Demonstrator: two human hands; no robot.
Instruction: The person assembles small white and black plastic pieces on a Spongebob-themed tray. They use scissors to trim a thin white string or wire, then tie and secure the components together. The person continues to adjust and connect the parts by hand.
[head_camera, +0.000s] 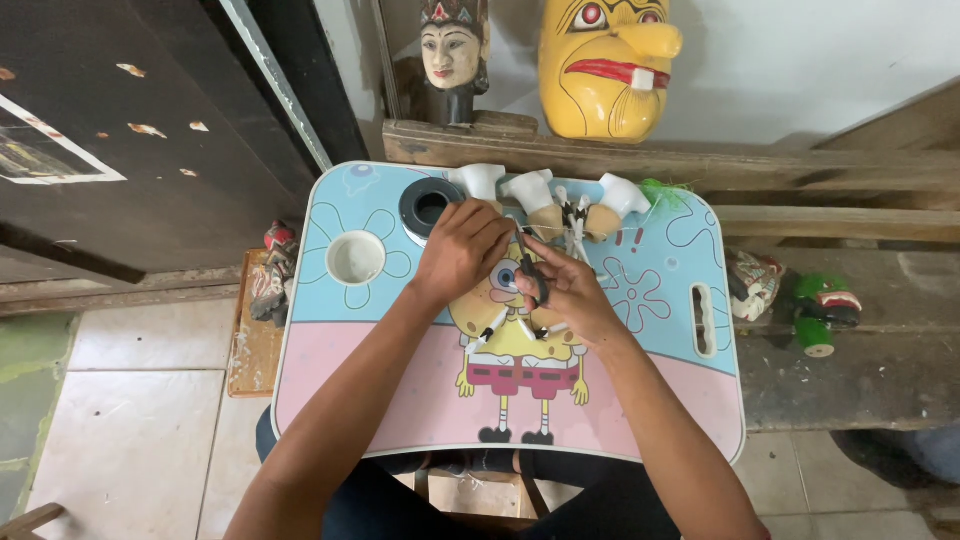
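My left hand (462, 250) and my right hand (568, 290) meet over the middle of a small blue and pink lap table (400, 390) printed with a cartoon figure. The right hand grips a dark scissor-like tool (531, 270), its tip pointing up toward the left hand's fingers. The left hand's fingers are curled around something small that I cannot make out. Just beyond the hands lie three white and tan carved pieces (545, 200).
A black ring (431, 205) and a white cup holder (355, 258) sit at the table's far left. A yellow mask (605, 65) and a carved head (452, 55) stand on a wooden ledge (800, 165) behind. Painted figures (825, 310) lie at the right.
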